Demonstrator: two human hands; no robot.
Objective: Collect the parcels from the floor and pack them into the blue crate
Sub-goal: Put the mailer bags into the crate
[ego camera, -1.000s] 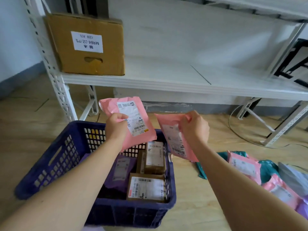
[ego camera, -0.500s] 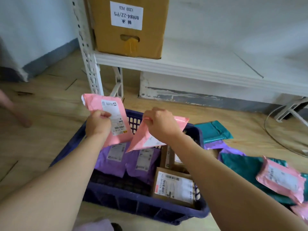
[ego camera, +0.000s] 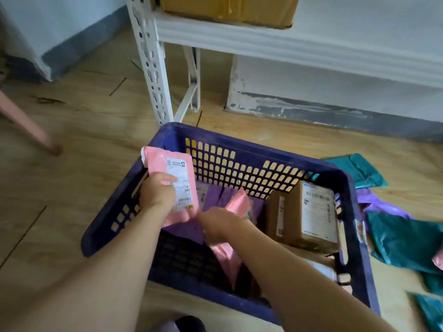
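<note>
The blue crate (ego camera: 242,142) stands on the wooden floor below me. My left hand (ego camera: 157,194) grips a pink parcel (ego camera: 172,164) with a white label, held upright over the crate's left side. My right hand (ego camera: 217,226) is low inside the crate and holds a second pink parcel (ego camera: 237,203), blurred, part of which hangs below the hand. Purple parcels (ego camera: 215,195) lie at the crate's back and brown boxes (ego camera: 311,216) stand along its right side.
Teal parcels (ego camera: 402,238) and a purple one (ego camera: 381,207) lie on the floor right of the crate. A white metal shelf (ego camera: 287,44) with a cardboard box (ego camera: 230,8) stands behind. A pink leg-like shape (ego camera: 26,125) crosses the floor at left.
My right hand has dropped with its pink parcel from above the crate down into it. My left hand has come lower over the crate's left side. The view has tilted down.
</note>
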